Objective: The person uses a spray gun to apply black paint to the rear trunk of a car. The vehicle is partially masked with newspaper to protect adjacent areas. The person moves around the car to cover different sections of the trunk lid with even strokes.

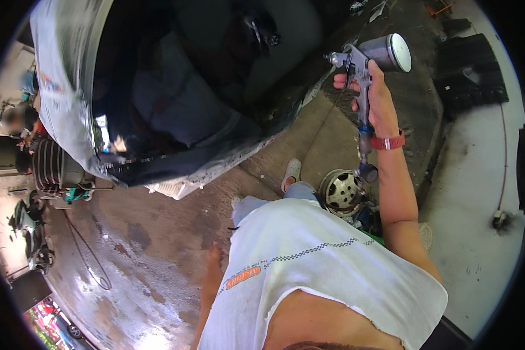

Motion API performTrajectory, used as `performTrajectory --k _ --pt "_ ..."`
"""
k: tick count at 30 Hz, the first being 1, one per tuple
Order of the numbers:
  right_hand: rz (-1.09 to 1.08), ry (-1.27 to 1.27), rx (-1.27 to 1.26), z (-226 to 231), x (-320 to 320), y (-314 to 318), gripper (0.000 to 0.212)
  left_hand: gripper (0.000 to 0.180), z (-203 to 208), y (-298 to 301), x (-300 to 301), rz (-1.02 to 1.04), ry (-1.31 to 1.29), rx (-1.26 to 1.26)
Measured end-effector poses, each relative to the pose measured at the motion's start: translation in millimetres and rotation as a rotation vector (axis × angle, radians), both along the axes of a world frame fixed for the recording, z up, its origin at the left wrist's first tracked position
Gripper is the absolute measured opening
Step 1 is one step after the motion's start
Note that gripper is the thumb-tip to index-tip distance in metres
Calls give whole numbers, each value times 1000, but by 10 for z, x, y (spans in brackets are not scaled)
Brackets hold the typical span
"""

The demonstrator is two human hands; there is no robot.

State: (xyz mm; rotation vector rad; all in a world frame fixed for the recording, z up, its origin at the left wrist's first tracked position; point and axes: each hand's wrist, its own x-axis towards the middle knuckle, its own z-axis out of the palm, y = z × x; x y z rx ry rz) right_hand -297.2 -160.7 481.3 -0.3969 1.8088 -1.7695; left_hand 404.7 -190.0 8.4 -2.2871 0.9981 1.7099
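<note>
Glossy black panel [216, 87] stands left of the right-hand grip. Left hand [214, 255] hangs low, below and left of that grip, fingers blurred — I cannot tell whether spread or pressed together. Spray gun [362, 93] lies within the right-hand grip, nozzle leftward, cup [382, 52] just above. Right hand [381, 99] wraps the handle. Judged rigid, fairly heavy, probably top-heavy if filled — handle the best hold, cup a poor one.
</note>
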Motion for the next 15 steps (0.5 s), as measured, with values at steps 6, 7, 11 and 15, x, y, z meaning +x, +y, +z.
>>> performTrajectory --k 6,7,11,15 --pt "235 -15 72 -19 -496 123 67 41 132 480 -1073 -177 172 -87" --pt "278 -15 74 -5 -535 105 68 40 156 470 -1295 -316 164 -198" --pt "448 -2 95 36 -618 12 69 37 351 432 -2105 -506 106 -443" --pt "526 -5 124 127 -689 -12 63 38 765 138 -2784 -404 170 -365"
